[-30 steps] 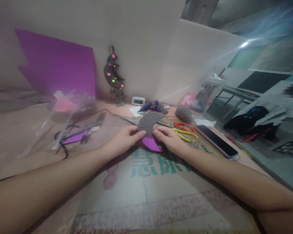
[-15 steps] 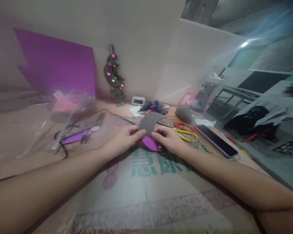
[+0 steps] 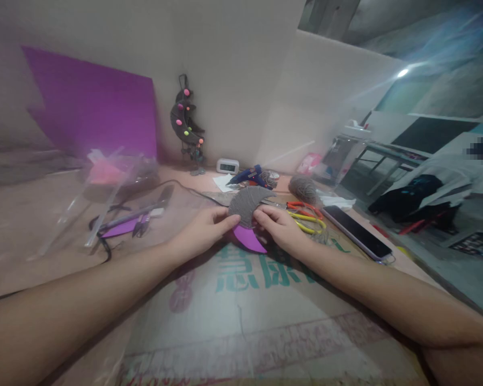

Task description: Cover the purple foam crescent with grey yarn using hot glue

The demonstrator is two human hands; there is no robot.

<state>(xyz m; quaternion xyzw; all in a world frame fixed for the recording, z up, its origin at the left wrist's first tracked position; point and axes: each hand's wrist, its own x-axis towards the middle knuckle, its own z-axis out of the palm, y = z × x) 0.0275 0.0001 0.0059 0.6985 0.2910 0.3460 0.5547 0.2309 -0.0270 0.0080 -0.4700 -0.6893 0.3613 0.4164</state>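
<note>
A purple crescent cut-out (image 3: 247, 238), its upper part wound in grey yarn (image 3: 244, 202), is held between both hands over a flattened cardboard box (image 3: 241, 300) with green print. My left hand (image 3: 203, 230) pinches the yarn-wrapped left edge with thumb and fingers. My right hand (image 3: 279, 228) grips the right edge, fingers curled on the wrapped part. The bare purple tip points down toward me.
Orange and yellow scissors (image 3: 306, 214), a yarn ball (image 3: 301, 188) and a phone (image 3: 356, 231) lie to the right. A blue glue gun (image 3: 247, 175), a small clock (image 3: 227, 166) and a finished moon ornament (image 3: 186, 126) stand behind. Purple board (image 3: 92, 107), plastic bags (image 3: 108, 177) and cables lie left.
The crescent has turned slightly, so more of its purple tip shows below. My right fingers have shifted a little along the wrapped edge. Both arms stay where they were.
</note>
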